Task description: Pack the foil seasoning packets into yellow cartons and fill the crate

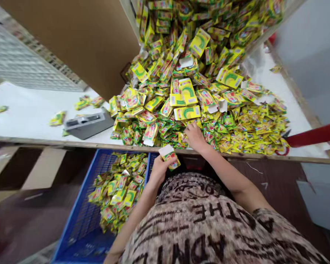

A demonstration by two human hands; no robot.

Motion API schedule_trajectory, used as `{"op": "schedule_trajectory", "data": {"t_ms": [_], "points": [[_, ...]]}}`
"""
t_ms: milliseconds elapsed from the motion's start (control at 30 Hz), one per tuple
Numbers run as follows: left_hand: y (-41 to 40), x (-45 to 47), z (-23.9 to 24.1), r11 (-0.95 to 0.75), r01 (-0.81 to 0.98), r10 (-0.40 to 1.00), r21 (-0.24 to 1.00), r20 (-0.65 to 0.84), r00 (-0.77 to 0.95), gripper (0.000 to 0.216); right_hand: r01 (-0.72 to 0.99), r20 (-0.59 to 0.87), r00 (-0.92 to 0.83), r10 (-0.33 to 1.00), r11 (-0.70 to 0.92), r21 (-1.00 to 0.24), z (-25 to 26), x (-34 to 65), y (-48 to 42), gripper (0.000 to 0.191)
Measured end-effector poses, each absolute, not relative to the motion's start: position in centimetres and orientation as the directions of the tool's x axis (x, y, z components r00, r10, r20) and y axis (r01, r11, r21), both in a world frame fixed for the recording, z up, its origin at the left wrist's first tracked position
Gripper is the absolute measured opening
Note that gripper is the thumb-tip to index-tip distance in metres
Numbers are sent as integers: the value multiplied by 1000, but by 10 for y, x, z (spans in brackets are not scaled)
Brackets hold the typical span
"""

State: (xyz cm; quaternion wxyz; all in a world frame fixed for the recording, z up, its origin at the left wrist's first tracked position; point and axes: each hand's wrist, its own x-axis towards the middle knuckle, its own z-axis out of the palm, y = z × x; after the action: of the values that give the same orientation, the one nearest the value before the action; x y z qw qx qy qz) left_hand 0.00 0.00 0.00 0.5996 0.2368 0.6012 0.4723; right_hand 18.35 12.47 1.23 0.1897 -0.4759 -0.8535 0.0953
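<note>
Yellow box [170,157], just one in left hand [160,168]; one tape dispenser [92,127]

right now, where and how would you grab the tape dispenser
I'd take the tape dispenser around its middle, from above on the table edge side, pinching across its two long walls. It is long and narrow and lies roughly along the edge; its right end sits close to the heap, so the near side looks freer.
</note>
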Motion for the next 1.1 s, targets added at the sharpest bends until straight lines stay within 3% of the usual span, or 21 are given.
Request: {"op": "schedule_trajectory", "data": {"t_ms": [233, 400, 500, 600, 667, 767, 867, 933, 1000, 1100], "points": [[-1, -9, -19, 504, -333, 835, 797, -548, -48, 61, 695, 250, -477, 843, 536, -480, 5, 190, 106, 14], [6, 7, -12, 523, -318, 842, 791, -538, 45, 55, 633, 351, -408, 843, 538, -556, 5, 191, 101, 11], [9, 13, -8, 539, -306, 836, 784, -542, 84, 54, 533, 294, -269, 917, 396, -748, 21, 211, 103, 8], [12, 19, -9, 540, -277, 841, 795, -525, 131, 56, 489, 156, -109, 982, 190, -851, 40, 249, 108, 25], [15, 23, -11, 521, -251, 854, 816, -497, 156, 57, 595, 40, -113, 993, 100, -797, 47, 271, 111, 32], [23, 32, -12, 484, -200, 872, 852, -449, 198, 56, 796, -79, -148, 986, 72, -601, 41, 278, 108, 34], [31, 39, -9, 418, -162, 901, 894, -387, 194, 59, 900, -32, -148, 988, 122, -418, 30, 267, 100, 33], [35, 40, -7, 401, -151, 909, 904, -372, 187, 59, 920, 43, -144, 989, 150, -363, 25, 262, 94, 28], [36, 40, -5, 421, -152, 897, 894, -385, 218, 54, 904, 100, -151, 984, 178, -388, 24, 262, 88, 23], [36, 40, -5, 456, -164, 872, 875, -403, 278, 46, 773, 135, -116, 984, 175, -610, 29, 263, 79, 20]]}}
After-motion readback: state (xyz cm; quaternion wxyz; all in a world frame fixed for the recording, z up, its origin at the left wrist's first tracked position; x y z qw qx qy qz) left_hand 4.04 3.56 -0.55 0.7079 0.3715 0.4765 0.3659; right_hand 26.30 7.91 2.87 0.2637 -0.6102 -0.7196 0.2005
